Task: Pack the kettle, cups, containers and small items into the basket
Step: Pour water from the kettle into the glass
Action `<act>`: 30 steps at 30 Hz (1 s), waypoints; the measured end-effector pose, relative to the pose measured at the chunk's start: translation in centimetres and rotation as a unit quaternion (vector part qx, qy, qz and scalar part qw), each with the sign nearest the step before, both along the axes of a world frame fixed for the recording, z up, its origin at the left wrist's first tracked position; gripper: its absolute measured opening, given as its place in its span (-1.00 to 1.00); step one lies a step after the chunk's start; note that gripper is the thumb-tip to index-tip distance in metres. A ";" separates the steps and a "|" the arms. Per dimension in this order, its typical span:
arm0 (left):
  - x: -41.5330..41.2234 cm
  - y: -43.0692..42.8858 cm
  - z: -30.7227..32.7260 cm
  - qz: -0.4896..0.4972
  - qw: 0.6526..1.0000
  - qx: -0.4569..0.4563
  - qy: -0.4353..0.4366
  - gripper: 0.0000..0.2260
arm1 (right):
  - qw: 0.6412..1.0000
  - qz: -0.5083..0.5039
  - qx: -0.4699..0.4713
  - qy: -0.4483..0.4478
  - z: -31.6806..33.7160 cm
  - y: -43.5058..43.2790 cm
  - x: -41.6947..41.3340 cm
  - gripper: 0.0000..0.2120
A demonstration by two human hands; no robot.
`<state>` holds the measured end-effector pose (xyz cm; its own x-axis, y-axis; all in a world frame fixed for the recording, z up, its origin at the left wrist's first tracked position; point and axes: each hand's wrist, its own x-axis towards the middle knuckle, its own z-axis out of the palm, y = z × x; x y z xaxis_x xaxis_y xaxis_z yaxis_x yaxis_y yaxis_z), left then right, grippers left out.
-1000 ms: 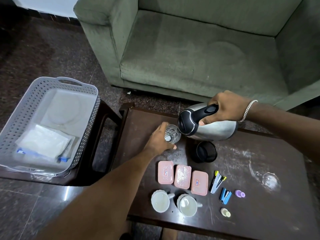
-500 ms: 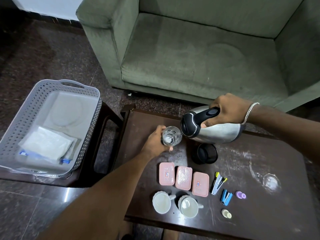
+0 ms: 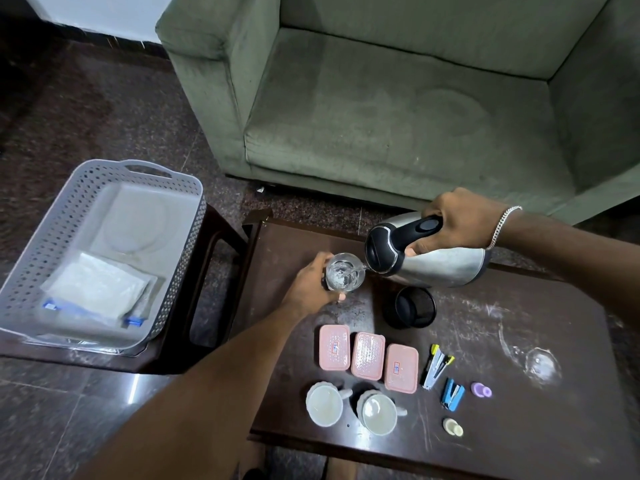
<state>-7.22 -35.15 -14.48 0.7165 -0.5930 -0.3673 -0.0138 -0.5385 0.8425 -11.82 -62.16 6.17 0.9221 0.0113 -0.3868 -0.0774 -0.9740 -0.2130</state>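
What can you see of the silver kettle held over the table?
The silver steel kettle has a black lid and a black handle with a grey button. The right hand grips the handle, holding it above the dark wooden table, tipped almost on its side, spout leftward. Water runs from the spout into the clear glass held by the left hand.

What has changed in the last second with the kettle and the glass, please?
The right hand lowered the black-handled steel kettle slightly; water visibly streams into the clear glass gripped by the left hand. Pink containers, white cups and grey basket stayed put.
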 end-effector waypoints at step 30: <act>0.1 0.5 0.0 -0.017 1.000 0.007 -0.019 -0.35 | 0.999 -0.008 -0.028 0.013 1.6 1.0 0.2 -0.32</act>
<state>-7.14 -34.64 -14.47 0.7103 -0.6121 -0.3476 -0.0645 -0.5483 0.8338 -11.65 -61.13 7.73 0.9120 -0.0257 -0.4094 -0.0978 -0.9829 -0.1560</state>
